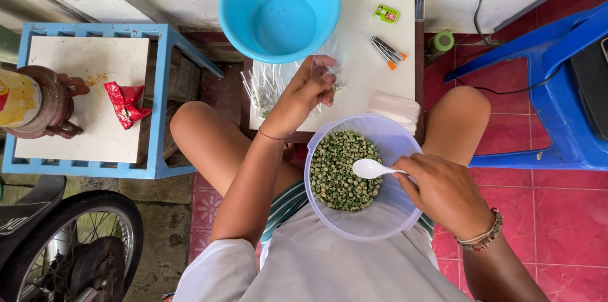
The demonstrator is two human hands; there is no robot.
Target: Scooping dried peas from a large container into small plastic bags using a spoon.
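Observation:
A pale translucent bowl [396,144] rests on my lap, holding a heap of green and cream coated nuts [342,169]. My right hand [443,191] grips a white plastic spoon [370,168] whose scoop lies over the nuts. My left hand [307,90] reaches forward over the small table and pinches a small clear plastic bag [332,64] above the bowl's far rim. A bundle of filled narrow clear bags [266,87] lies on the table just left of that hand.
A white-topped small table [380,55] carries an empty blue basin [278,7], a small green packet [386,14], some lighters [388,50] and a stack of flat bags [396,109]. A blue stand [95,99] with a red wrapper stands left, a blue chair [557,80] right, a motorbike wheel [76,251] lower left.

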